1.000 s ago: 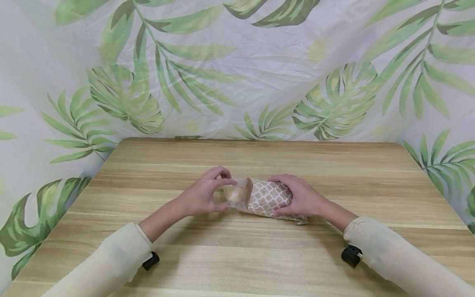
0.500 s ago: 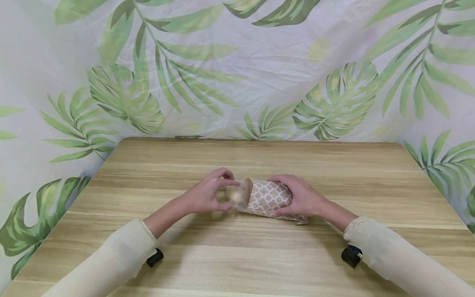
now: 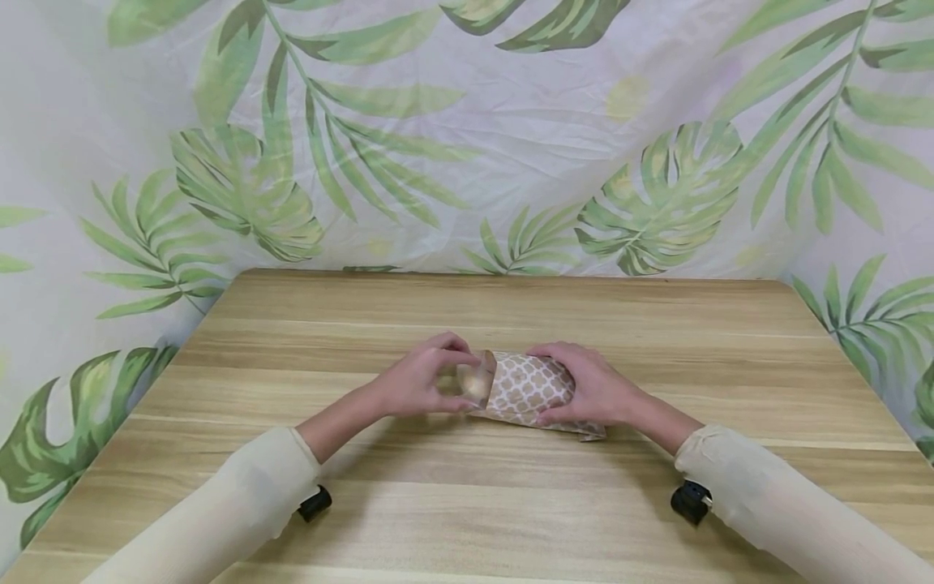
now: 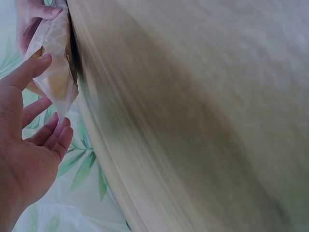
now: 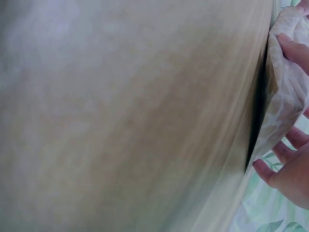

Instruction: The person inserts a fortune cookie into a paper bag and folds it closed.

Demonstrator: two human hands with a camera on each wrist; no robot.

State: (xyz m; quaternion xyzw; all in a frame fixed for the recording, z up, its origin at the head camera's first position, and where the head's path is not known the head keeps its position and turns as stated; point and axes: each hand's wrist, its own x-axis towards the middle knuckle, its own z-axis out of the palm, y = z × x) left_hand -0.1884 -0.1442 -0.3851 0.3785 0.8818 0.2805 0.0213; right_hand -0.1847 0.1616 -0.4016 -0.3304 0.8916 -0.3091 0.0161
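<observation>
A brown paper bag (image 3: 531,391) with a white lattice print lies on its side on the wooden table, its mouth to the left. My right hand (image 3: 593,385) grips its closed end from above, thumb and fingers on opposite sides. Out of the mouth sticks a pale, rounded bread roll in a clear wrapper (image 3: 476,383); its inner part is hidden in the bag. Thumb and fingers of my left hand (image 3: 423,380) hold the wrapper from both sides, close to the bag's mouth. In the left wrist view, the wrapper's pointed corner (image 4: 63,108) reaches the lower fingers.
The wooden table (image 3: 467,519) stretches around both hands. Behind it hangs a white cloth (image 3: 467,162) with green leaf prints. A small black device (image 3: 315,503) hangs below the left sleeve, and another black device (image 3: 690,501) below the right one.
My left hand has moved right, toward the bag, and less of the wrapped bread roll shows outside the mouth. My right hand and the bag have stayed in place.
</observation>
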